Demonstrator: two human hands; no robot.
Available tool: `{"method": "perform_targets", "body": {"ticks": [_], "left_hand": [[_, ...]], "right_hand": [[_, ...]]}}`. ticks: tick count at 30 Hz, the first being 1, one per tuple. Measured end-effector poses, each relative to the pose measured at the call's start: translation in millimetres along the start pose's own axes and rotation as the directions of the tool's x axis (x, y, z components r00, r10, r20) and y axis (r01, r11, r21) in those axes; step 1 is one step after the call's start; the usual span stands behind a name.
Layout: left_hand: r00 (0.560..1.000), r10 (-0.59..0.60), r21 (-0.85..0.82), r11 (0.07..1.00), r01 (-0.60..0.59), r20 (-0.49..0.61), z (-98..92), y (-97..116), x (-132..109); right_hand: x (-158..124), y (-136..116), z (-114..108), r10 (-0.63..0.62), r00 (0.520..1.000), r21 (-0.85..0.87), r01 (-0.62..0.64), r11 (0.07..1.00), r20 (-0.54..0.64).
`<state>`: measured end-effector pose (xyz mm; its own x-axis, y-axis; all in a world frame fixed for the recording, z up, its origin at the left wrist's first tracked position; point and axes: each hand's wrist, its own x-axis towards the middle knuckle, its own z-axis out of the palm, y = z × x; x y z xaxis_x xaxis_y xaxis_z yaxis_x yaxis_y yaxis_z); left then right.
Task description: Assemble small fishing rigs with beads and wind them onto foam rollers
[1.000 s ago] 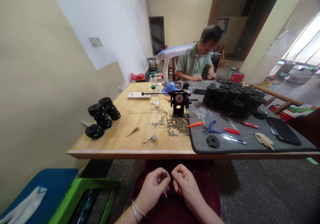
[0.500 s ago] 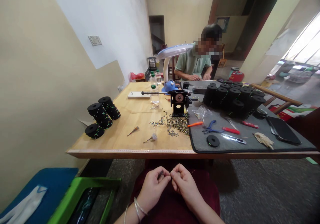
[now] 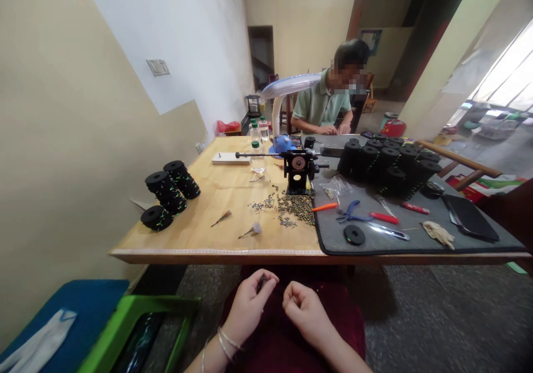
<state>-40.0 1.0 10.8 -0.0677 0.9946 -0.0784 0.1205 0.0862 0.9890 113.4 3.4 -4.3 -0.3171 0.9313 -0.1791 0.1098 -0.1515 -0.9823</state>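
The left hand (image 3: 253,296) has thumb and forefinger clamped on a small, slim, dark piece (image 3: 261,282), held over a dark red cloth (image 3: 272,345). Just beside those fingertips but apart from them, the right hand (image 3: 306,312) has its fingers curled in together; whether they pinch anything cannot be told.

Beyond both hands' fingers lies a pale wooden tabletop (image 3: 195,231), strewn with a heap of tiny striped cylindrical beads (image 3: 296,207). Behind the heap stands a black metal winder with a round dial (image 3: 298,164). Right of the fingers, a grey black-edged mat (image 3: 337,241) bears blue-handled pliers (image 3: 353,212) and, farther off, clustered black foam spools (image 3: 389,159). Across the table, well beyond the fingers, sits a person in a light green shirt (image 3: 320,106); left of the fingers rises a white-and-beige wall (image 3: 133,129).
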Motion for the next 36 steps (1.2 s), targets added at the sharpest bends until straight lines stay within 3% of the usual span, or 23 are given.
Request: {"method": "perform_targets", "body": {"ticks": [4, 8, 11, 15, 19, 23, 29, 36], "left_hand": [[0.995, -0.014, 0.006, 1.000, 0.014, -0.100, -13.9, -3.2, 6.1], [0.989, -0.127, 0.038, 0.992, 0.124, 0.073, -18.4, -8.4, 2.2], [0.946, -0.218, 0.017, 0.975, 0.221, 0.238, -10.2, -10.7, -3.8], [0.941, -0.232, -0.087, 0.962, 0.260, 0.246, 2.1, -7.6, -2.9], [0.960, -0.216, -0.066, 0.971, 0.231, 0.179, 3.3, -2.5, 3.8], [0.979, -0.172, -0.005, 0.985, 0.174, 0.108, -2.0, 0.7, 5.8], [0.992, -0.076, 0.116, 0.991, 0.065, 0.101, -2.6, 5.6, 3.5], [0.996, 0.069, 0.255, 0.964, -0.079, 0.050, 0.1, 2.9, -0.3]], "right_hand": [[-0.1, 7.5, -2.4, 0.050, 0.999, 0.169, -0.045, 0.985, -0.020], [-0.7, 9.3, -2.0, 0.092, 0.996, 0.320, -0.085, 0.944, -0.008], [-1.2, 7.3, -1.4, 0.082, 0.997, 0.299, -0.081, 0.951, 0.008], [-2.2, 4.7, -1.2, 0.044, 0.999, 0.191, -0.044, 0.981, 0.003], [-3.2, 4.5, -2.2, 0.012, 1.000, 0.134, -0.010, 0.991, -0.016], [-1.4, 5.9, -7.5, 0.053, 0.999, 0.164, -0.054, 0.985, 0.009], [6.8, -1.6, -12.6, -0.020, 1.000, 0.223, 0.021, 0.974, -0.004], [15.2, -9.7, -2.5, -0.048, 0.993, 0.042, 0.043, 0.998, 0.109]]}}
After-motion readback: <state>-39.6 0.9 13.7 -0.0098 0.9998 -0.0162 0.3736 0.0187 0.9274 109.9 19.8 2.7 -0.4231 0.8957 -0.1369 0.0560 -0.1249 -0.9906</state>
